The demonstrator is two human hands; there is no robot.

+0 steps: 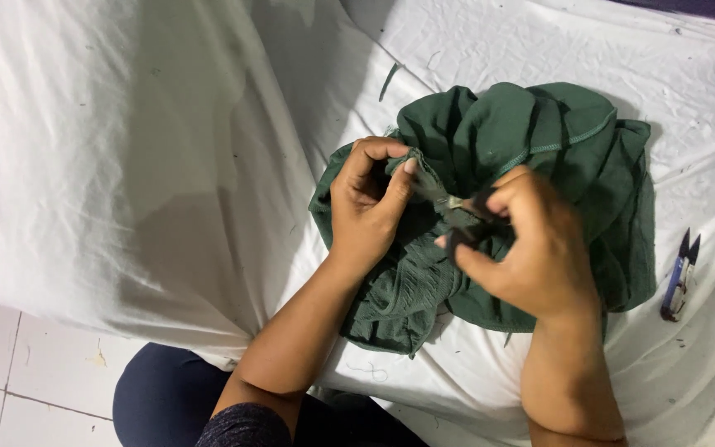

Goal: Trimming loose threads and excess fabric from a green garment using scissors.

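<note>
2 hands meet over the green garment point(539, 149); left hand point(370, 207) pinches its fabric; right hand point(531, 244) grips thread snips point(457, 217).

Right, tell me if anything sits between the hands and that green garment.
Nothing visible does. The left hand already pinches a fold of the crumpled dark green fabric garment; the right hand holds small dark snips against it.

One head-worn camera looks steeply down and forward, close over a white sheet point(126, 165); forearms enter from six o'clock, tiled floor point(10, 372) shows at eight, far edge at twelve.
</note>
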